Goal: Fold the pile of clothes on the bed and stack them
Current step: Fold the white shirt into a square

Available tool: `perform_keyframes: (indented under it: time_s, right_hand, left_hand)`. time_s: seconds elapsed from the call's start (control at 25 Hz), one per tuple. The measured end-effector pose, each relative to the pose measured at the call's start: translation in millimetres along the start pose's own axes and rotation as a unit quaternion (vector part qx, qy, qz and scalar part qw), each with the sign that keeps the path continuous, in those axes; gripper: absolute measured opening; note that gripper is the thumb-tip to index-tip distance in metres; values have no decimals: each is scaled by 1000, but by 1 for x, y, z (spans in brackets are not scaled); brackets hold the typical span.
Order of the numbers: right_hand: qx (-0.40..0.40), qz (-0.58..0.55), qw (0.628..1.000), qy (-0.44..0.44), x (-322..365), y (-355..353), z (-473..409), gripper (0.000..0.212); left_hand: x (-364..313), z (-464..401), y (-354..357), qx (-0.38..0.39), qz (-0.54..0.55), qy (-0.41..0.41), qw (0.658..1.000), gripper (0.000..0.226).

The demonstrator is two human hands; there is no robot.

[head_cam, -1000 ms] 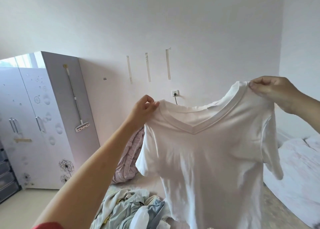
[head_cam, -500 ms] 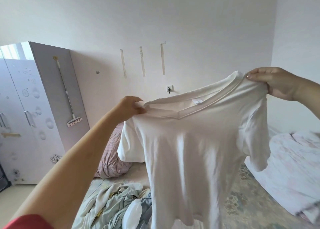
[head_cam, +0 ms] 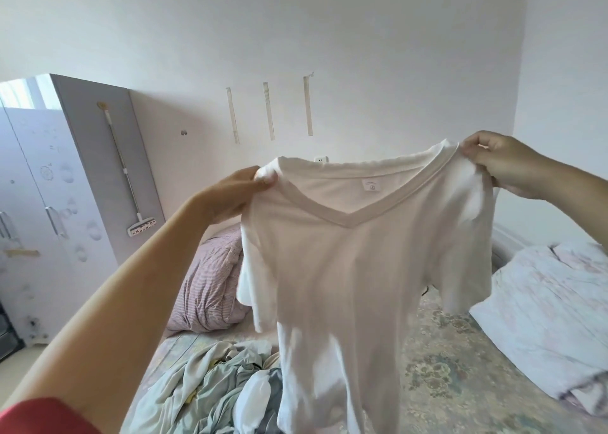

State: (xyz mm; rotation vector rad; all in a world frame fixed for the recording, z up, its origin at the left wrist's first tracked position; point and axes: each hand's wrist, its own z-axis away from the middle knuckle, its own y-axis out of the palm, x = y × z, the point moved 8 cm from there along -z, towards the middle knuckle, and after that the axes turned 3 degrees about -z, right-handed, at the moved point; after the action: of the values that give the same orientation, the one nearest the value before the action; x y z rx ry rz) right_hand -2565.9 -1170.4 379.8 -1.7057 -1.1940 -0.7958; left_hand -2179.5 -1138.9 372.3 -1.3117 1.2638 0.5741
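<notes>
I see the left hand (head_cam: 245, 188) and right hand (head_cam: 493, 162) each pinching a shoulder of a white T-shirt (head_cam: 355, 269), which hangs spread in the air above the bed (head_cam: 441, 368). It hides much of the bed and part of the clothes pile (head_cam: 210, 391) below. A striped pillow (head_cam: 207, 289) lies behind, a folded quilt (head_cam: 552, 318) to the right, a wardrobe (head_cam: 62, 203) on the left. The neck label (head_cam: 371, 186) is too small for me to read.
</notes>
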Motion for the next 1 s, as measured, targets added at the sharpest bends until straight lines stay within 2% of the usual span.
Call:
perform_keyframes:
  time_s: [0.08,0.16,0.24,0.32,0.4,0.52,0.6,0.72,0.88,0.96,1.0]
  right_hand:
    - [-7,59,998,-22,0,-1,-1,17]
    - [-2,80,996,-33,-2,0,0,19]
    - [2,84,995,-44,-1,-4,2,21]
    - [9,99,994,-54,3,-9,7,26]
    - [13,127,989,-78,7,-11,14,28]
    - [-10,132,983,-125,15,-10,22,23]
    - [12,135,983,-121,9,-1,28,22]
    - [39,122,988,-84,-5,2,41,24]
    - [78,129,988,-35,-44,8,62,27]
    - [114,166,980,-6,-67,13,70,27]
    - [113,161,980,-1,-74,11,73,28]
  left_hand:
    - [-4,-4,-9,-21,9,-36,999,63]
    - [-13,-5,-25,-89,-68,-8,994,41]
    - [-22,-1,-39,-148,-184,43,971,18]
    - [-25,1,-40,-147,-236,68,958,4]
    - [-26,3,-34,-150,-248,87,953,3]
    - [-23,4,-30,-256,-284,121,916,22]
    - [-12,1,-16,-261,-344,121,894,25]
    - [3,4,-14,-281,-347,117,887,25]
    - [48,10,9,-192,-326,81,922,28]
    - [74,14,23,-148,-374,42,914,25]
    - [81,19,26,-150,-382,37,911,23]
